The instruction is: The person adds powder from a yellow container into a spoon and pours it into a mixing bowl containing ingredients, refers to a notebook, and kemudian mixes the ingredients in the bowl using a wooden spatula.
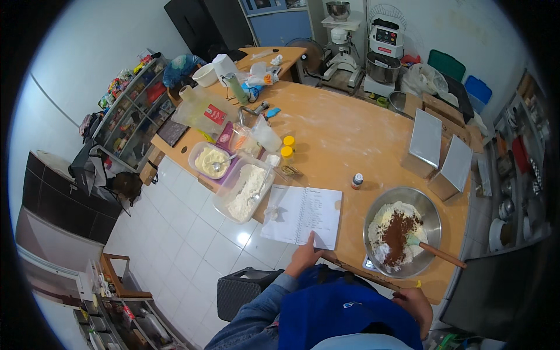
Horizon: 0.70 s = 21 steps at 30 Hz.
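An open spiral notebook (319, 211) with handwritten pages lies at the table's front edge. My left hand (304, 258) touches its lower edge with the index finger stretched out; it holds nothing. My right hand (414, 305) rests low by the table edge near my blue apron, its fingers loosely bent and partly hidden, with no held thing visible. Just beyond it stands a steel mixing bowl (433, 217) with white flour, pale yellow powder and a brown powder heap (401, 236). A spatula (437, 253) with a wooden handle leans in the bowl, which appears to sit on a scale (370, 263).
Left of the notebook are a flour tub (248, 195) and a tub of cream-coloured powder with a spoon (213, 162). A small dark bottle (357, 181) stands behind the notebook. Two metal tins (424, 143) stand at the right. A dark stool (245, 291) is beside me.
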Motion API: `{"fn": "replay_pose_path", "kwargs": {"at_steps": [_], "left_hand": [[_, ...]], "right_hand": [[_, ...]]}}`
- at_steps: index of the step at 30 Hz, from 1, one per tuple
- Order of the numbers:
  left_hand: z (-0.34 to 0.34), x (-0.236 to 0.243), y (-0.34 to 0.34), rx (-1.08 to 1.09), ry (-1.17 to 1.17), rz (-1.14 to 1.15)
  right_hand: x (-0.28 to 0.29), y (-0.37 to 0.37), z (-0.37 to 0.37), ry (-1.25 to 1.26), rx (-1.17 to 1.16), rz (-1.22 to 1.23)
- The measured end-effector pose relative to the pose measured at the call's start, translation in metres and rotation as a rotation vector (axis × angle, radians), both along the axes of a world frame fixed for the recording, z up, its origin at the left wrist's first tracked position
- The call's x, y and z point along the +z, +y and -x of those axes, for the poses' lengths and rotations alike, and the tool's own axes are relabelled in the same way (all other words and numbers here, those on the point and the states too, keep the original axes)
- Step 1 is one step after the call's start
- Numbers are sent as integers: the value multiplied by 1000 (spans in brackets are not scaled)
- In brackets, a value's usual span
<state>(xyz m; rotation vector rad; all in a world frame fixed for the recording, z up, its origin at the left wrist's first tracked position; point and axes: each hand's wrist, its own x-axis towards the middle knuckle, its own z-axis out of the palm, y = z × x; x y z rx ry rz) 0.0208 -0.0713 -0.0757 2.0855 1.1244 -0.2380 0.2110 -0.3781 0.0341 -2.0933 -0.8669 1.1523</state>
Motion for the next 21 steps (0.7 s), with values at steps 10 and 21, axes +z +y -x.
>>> {"fn": "replay_pose_path", "kwargs": {"at_steps": [10,21], "left_hand": [[69,32,43,92,-333,-5],[183,27,83,360,-256,48]], "right_hand": [[59,277,23,-607,232,-562],[-28,561,47,-876,604,-300]]}}
